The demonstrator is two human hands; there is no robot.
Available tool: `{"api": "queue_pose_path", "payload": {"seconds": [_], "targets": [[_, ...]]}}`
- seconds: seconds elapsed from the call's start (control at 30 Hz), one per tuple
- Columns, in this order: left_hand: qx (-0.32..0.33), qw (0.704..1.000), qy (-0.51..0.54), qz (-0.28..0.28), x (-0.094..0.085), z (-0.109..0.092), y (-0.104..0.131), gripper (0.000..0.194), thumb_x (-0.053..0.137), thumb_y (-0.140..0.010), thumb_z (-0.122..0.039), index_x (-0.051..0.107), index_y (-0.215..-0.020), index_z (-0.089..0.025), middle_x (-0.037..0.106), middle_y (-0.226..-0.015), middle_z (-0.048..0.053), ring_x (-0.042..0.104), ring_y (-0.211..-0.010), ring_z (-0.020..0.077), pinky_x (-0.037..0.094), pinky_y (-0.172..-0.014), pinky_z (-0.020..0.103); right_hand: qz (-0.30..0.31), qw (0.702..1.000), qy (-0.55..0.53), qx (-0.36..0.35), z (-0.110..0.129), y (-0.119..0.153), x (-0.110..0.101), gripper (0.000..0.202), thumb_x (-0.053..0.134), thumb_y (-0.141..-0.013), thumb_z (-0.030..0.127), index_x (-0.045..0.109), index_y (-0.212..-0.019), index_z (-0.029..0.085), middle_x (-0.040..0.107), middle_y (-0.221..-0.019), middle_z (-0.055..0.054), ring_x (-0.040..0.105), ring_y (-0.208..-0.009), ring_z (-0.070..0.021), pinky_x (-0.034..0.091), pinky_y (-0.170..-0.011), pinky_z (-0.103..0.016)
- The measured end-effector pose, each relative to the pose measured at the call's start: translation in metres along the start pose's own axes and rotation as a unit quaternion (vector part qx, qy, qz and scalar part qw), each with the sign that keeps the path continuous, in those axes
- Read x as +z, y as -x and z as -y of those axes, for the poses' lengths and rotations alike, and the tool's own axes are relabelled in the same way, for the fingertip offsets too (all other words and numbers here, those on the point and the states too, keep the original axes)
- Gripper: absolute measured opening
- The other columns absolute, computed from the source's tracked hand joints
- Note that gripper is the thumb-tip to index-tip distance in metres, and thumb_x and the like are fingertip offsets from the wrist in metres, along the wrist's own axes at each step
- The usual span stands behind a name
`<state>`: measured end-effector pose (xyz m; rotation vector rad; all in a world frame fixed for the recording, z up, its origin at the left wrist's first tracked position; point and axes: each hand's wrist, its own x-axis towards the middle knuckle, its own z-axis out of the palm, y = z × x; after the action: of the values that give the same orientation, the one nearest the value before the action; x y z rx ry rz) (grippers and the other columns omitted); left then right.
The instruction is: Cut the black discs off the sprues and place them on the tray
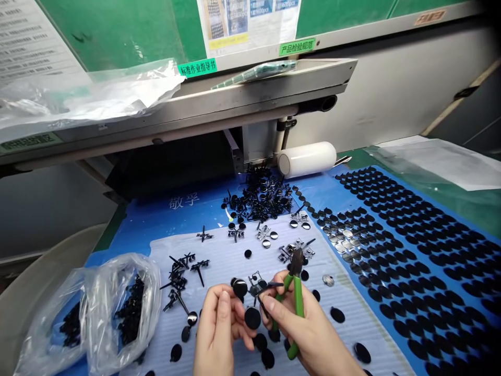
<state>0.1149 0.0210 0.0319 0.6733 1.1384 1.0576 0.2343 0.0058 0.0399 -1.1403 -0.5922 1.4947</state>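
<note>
My left hand is closed, its thumb and fingertips at the edge of a black plastic sprue with round black discs on it. My right hand is wrapped round green-handled side cutters, whose dark jaws point up and away from the sprue. The right thumb and fingertips also pinch the stem of that sprue. Beneath both hands, loose black discs lie on a white foam sheet. Several bare sprues are scattered left of my hands.
A heap of black sprues lies at the back, beside a white cylinder. Rows of black discs cover the blue mat at right. A clear plastic bag of black pieces stands at left. A metal shelf overhangs the table.
</note>
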Motion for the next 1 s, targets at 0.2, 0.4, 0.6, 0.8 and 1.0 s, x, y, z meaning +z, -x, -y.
{"api": "queue_pose_path", "payload": {"seconds": [0.2, 0.4, 0.6, 0.8, 1.0], "targets": [[-0.011, 1.0, 0.023, -0.015, 0.01, -0.002, 0.013, 0.022, 0.045, -0.078, -0.042, 0.046, -0.076, -0.019, 0.051, -0.054, -0.005, 0.051, -0.038, 0.009, 0.036, -0.03, 0.016, -0.003, 0.999, 0.033, 0.004, 0.004, 0.012, 0.003, 0.031, 0.062, -0.072, 0.036, 0.035, -0.08, 0.021, 0.053, -0.067, 0.004, 0.051, -0.06, -0.0113, 0.042, -0.06, -0.024], [-0.023, 0.992, -0.09, -0.083, 0.01, -0.004, 0.018, 0.03, 0.045, -0.076, -0.049, 0.041, -0.066, -0.02, 0.047, -0.046, -0.008, 0.034, -0.025, 0.0025, 0.018, -0.022, 0.01, 0.041, 0.999, 0.016, 0.006, 0.001, 0.018, 0.001, 0.027, 0.059, -0.074, 0.035, 0.036, -0.078, 0.021, 0.05, -0.071, 0.003, 0.052, -0.062, -0.0126, 0.041, -0.058, -0.025], [-0.025, 0.988, -0.114, -0.104, 0.008, -0.008, 0.022, 0.029, 0.044, -0.076, -0.05, 0.043, -0.068, -0.022, 0.044, -0.042, -0.009, 0.026, -0.024, 0.002, 0.015, -0.023, 0.011, 0.11, 0.991, -0.071, 0.021, -0.003, 0.022, -0.006, 0.026, 0.061, -0.07, 0.032, 0.04, -0.079, 0.021, 0.048, -0.082, -0.001, 0.055, -0.067, -0.0154, 0.04, -0.061, -0.03], [-0.007, 0.985, -0.136, -0.103, 0.007, -0.007, 0.025, 0.029, 0.044, -0.076, -0.051, 0.042, -0.069, -0.023, 0.042, -0.046, -0.009, 0.032, -0.026, 0.0033, 0.019, -0.024, 0.012, 0.103, 0.993, -0.053, 0.011, 0.0, 0.027, -0.003, 0.025, 0.059, -0.071, 0.031, 0.038, -0.078, 0.021, 0.047, -0.077, 0.0, 0.053, -0.066, -0.0149, 0.039, -0.061, -0.029], [-0.005, 0.985, -0.139, -0.103, 0.006, -0.007, 0.027, 0.03, 0.044, -0.075, -0.051, 0.042, -0.068, -0.022, 0.041, -0.047, -0.009, 0.034, -0.026, 0.0034, 0.019, -0.024, 0.011, 0.097, 0.995, -0.039, -0.003, 0.003, 0.029, 0.001, 0.023, 0.058, -0.072, 0.03, 0.037, -0.077, 0.021, 0.048, -0.072, 0.002, 0.051, -0.064, -0.0133, 0.039, -0.062, -0.028]]}}
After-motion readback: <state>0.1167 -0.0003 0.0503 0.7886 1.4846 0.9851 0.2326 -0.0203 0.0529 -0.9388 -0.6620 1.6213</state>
